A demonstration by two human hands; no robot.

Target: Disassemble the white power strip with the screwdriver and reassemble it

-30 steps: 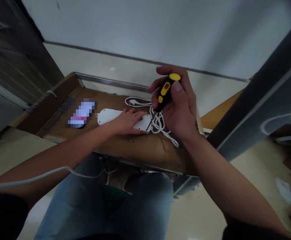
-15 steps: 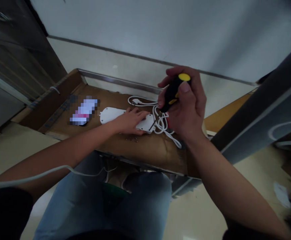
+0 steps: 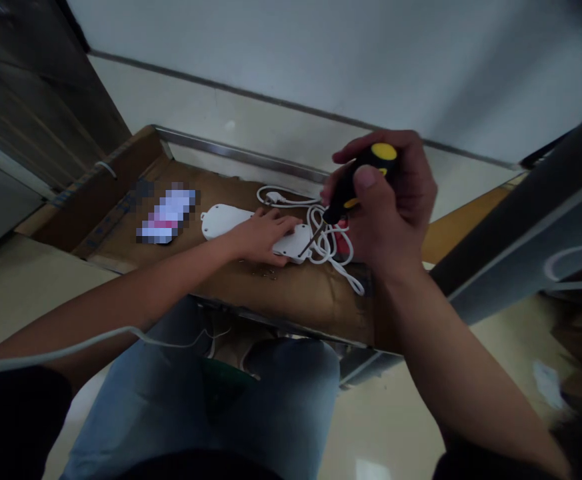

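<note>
My left hand (image 3: 263,237) lies over a white plastic power strip (image 3: 225,222), pressing it against the cardboard with the fingers spread. My right hand (image 3: 383,200) grips a black-and-yellow screwdriver (image 3: 358,180) above the strip's far end. Its thin metal shaft (image 3: 313,240) slants down to the strip, and my fingers hide part of the handle. A white cable (image 3: 328,237) lies in loose coils beside the strip, ending in a white plug (image 3: 273,197). Several tiny screws (image 3: 263,272) lie just below my left hand.
Brown cardboard (image 3: 291,300) covers the work surface, with a metal rim (image 3: 235,155) along the far side. A pixelated object (image 3: 167,217) lies left of the strip. A small red item (image 3: 341,240) shows beneath the cable. My jeans-covered knees are below.
The screwdriver and my right hand have shifted right in the view, with the shaft still angled at the strip. My left hand stays on the strip, and the whole scene has moved slightly.
</note>
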